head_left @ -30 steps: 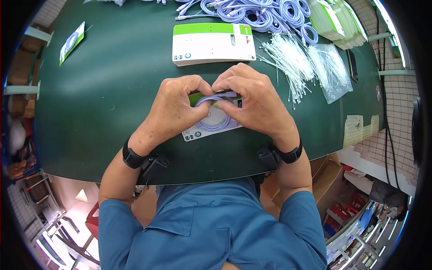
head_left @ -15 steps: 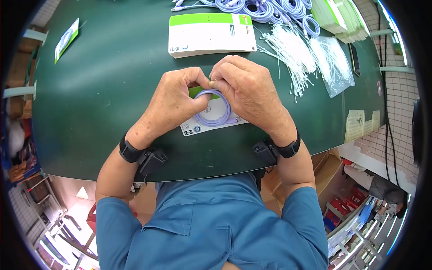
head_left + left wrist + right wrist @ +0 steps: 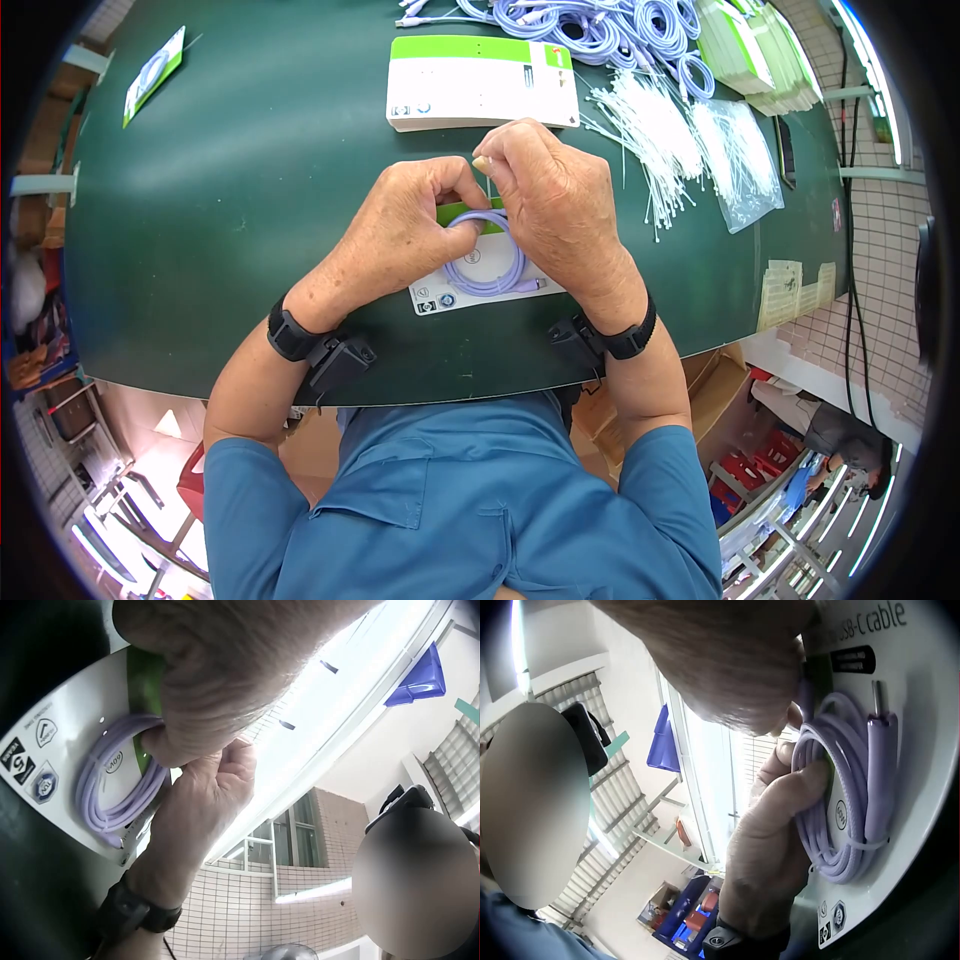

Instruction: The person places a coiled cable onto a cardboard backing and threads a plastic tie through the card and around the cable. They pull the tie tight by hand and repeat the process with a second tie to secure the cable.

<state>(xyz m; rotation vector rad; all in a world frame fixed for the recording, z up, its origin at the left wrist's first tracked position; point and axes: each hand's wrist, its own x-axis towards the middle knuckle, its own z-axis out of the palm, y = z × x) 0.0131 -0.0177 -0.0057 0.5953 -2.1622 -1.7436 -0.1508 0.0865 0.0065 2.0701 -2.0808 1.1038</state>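
A coil of lilac cable (image 3: 517, 268) lies on a white and green card (image 3: 436, 292), held near its green end by my left hand (image 3: 395, 220), thumb through the loop. My right hand (image 3: 562, 205) is just above and to the right, thumb and index finger pinched on what looks like a thin tie end. In the left wrist view, the coil (image 3: 91, 791) rests flat on the card (image 3: 71, 697). The right wrist view shows a thin clear tie (image 3: 868, 844) round the lower coil and a metal connector (image 3: 877, 697) alongside; the right fingertips are partly hidden.
Beyond the hands lies a stack of cards (image 3: 480, 95). Lilac cables (image 3: 600, 35) are heaped behind it, with loose white ties (image 3: 650, 130), a bag of ties (image 3: 735, 160) and stacked cards (image 3: 735, 50) to the right. One packed card (image 3: 155, 75) lies far left.
My right hand's thumb has come off the coil, and its pinched fingertips have risen a little from my left fingers. The left hand keeps its grip on card and coil.
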